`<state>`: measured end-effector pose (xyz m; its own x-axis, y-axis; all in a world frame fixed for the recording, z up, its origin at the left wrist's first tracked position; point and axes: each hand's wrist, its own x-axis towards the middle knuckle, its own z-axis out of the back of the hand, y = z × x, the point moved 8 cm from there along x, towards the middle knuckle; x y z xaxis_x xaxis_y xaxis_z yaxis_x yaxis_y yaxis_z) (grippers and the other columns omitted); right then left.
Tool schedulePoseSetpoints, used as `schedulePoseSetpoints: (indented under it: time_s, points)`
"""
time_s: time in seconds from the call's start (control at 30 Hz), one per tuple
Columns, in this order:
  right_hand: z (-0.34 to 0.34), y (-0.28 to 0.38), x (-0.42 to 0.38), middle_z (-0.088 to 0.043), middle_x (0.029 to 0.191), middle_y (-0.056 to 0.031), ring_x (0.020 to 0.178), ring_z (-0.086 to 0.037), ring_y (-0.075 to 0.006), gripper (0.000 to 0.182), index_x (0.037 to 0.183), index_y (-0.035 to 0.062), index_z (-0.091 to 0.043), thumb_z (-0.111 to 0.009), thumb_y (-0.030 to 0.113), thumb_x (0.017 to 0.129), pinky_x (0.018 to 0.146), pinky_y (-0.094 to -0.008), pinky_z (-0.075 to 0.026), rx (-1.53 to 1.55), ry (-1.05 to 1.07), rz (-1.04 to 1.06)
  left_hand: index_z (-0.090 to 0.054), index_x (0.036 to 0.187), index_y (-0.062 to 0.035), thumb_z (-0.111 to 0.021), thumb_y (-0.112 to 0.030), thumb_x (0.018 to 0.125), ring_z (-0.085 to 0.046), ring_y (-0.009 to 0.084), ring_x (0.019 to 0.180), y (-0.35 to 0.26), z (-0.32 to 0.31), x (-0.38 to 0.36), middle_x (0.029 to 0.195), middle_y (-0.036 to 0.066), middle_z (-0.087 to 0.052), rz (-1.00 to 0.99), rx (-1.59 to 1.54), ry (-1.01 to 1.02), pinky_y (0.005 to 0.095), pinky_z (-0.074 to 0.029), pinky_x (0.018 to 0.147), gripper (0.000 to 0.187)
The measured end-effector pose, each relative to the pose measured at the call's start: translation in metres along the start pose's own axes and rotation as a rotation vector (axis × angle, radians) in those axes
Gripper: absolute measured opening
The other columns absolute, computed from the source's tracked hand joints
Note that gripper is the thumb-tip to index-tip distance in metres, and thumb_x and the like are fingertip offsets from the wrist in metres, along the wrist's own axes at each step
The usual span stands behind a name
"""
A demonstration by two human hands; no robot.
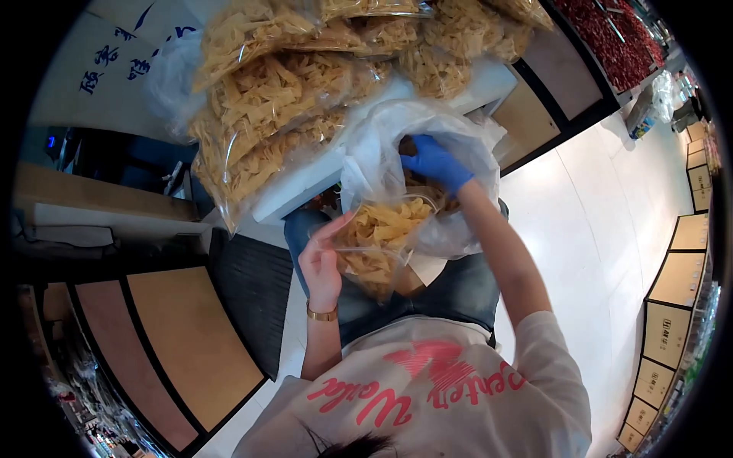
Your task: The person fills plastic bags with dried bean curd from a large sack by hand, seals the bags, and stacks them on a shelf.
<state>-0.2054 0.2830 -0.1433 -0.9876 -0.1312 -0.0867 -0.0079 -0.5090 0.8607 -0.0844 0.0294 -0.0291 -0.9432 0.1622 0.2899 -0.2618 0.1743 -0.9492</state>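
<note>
My left hand [322,256], bare with a gold band at the wrist, grips the edge of a clear plastic bag [378,263] over my lap. Flat, yellowish dried strips [393,221] fill that bag. My right hand [437,164], in a blue glove, reaches into a large, open white plastic bag [374,156] between my knees. Its fingers curl around something dark inside, which I cannot make out. The lower contents of the white bag are mostly hidden by the glove and the folds.
Several clear bags of the same yellowish strips [282,95] are piled on a white box edge [298,195] in front. Wooden-panelled counters [191,336] stand to the left. Dark red goods [615,46] lie in a bin at the far right, beyond pale floor tiles [580,206].
</note>
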Motion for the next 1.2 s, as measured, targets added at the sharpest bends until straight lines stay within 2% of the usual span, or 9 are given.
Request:
schedulePoseSetpoints:
  time_s: [0.03,0.1,0.43,0.5,0.63,0.8,0.83,0.97,1.2]
  points:
    - [-0.021,-0.005,0.012,-0.051,0.123,-0.0210,0.115,-0.047,-0.0338,0.056,0.125,0.0058,-0.049,-0.060,0.038,0.081,0.097,-0.0383,-0.038,0.003,0.001,0.006,-0.054,0.115,0.0077,-0.050,-0.044,0.091,-0.054,0.0265,0.112,-0.001,-0.001,-0.001,0.118,0.021,-0.058,-0.005,0.015,0.018,0.0365,-0.038,0.099,0.057]
    - [-0.051,0.001,0.025,-0.050,0.122,-0.0227,0.111,-0.049,-0.0362,0.052,0.122,0.0056,-0.050,-0.059,0.035,0.080,0.095,-0.0412,-0.039,-1.032,-0.148,0.105,-0.054,0.115,0.0074,-0.050,-0.044,0.091,-0.054,0.0265,0.112,-0.003,-0.002,-0.001,0.118,0.021,-0.058,-0.006,0.035,0.039,0.0364,-0.038,0.099,0.057]
    - [-0.068,0.008,-0.017,-0.048,0.121,-0.0216,0.108,-0.051,-0.0366,0.045,0.120,0.0081,-0.052,-0.056,0.030,0.081,0.093,-0.0440,-0.040,-0.390,0.116,-0.048,-0.053,0.116,0.0081,-0.052,-0.045,0.090,-0.054,0.0271,0.113,-0.001,-0.012,-0.003,0.119,0.022,-0.057,0.030,-0.034,0.090,0.0362,-0.038,0.099,0.060]
    - [-0.040,0.007,-0.018,-0.050,0.118,-0.0208,0.107,-0.051,-0.0372,0.043,0.116,0.0104,-0.055,-0.060,0.029,0.078,0.091,-0.0435,-0.042,-0.236,-0.160,-0.152,-0.053,0.116,0.0084,-0.052,-0.044,0.090,-0.054,0.0274,0.113,-0.003,-0.012,-0.001,0.119,0.022,-0.057,0.001,-0.044,0.070,0.0359,-0.039,0.098,0.059]
    - [-0.026,0.025,-0.032,-0.053,0.113,-0.0189,0.106,-0.051,-0.0363,0.041,0.111,0.0116,-0.058,-0.066,0.027,0.074,0.090,-0.0428,-0.044,-0.355,-0.134,-0.053,-0.053,0.116,0.0085,-0.053,-0.043,0.090,-0.054,0.0274,0.113,-0.004,-0.010,-0.002,0.119,0.022,-0.057,-0.002,-0.023,0.069,0.0358,-0.039,0.098,0.058]
    - [-0.001,0.001,-0.045,-0.055,0.107,-0.0148,0.096,-0.056,-0.0303,0.038,0.108,0.0053,-0.058,-0.069,0.014,0.072,0.086,-0.0326,-0.047,0.010,-0.333,0.223,-0.053,0.116,0.0085,-0.053,-0.041,0.091,-0.054,0.0268,0.114,-0.002,-0.008,-0.003,0.118,0.021,-0.058,-0.014,-0.048,0.061,0.0356,-0.039,0.098,0.055]
    - [-0.002,-0.017,-0.045,-0.056,0.106,-0.0131,0.092,-0.058,-0.0279,0.037,0.108,0.0026,-0.058,-0.068,0.008,0.073,0.084,-0.0302,-0.047,0.344,-0.287,0.078,-0.053,0.116,0.0085,-0.053,-0.041,0.091,-0.054,0.0268,0.114,-0.002,-0.009,-0.003,0.118,0.021,-0.058,-0.009,-0.049,0.062,0.0356,-0.039,0.098,0.055]
    - [0.029,-0.005,-0.061,-0.061,0.108,-0.0073,0.095,-0.058,-0.0159,0.051,0.118,0.0012,-0.053,-0.072,0.007,0.072,0.082,-0.0259,-0.047,0.540,-0.368,0.020,-0.054,0.117,0.0076,-0.052,-0.035,0.092,-0.054,0.0247,0.113,-0.001,-0.014,0.003,0.119,0.019,-0.058,0.022,-0.010,0.069,0.0343,-0.039,0.098,0.049]
    - [0.073,0.041,-0.078,-0.062,0.104,-0.0053,0.093,-0.058,-0.0117,0.054,0.120,-0.0003,-0.052,-0.075,0.011,0.073,0.081,-0.0261,-0.048,0.417,-0.409,-0.052,-0.054,0.119,0.0057,-0.053,-0.017,0.092,-0.054,0.0171,0.110,0.001,-0.034,0.014,0.121,0.013,-0.058,0.062,0.012,0.117,0.0294,-0.041,0.094,0.035]
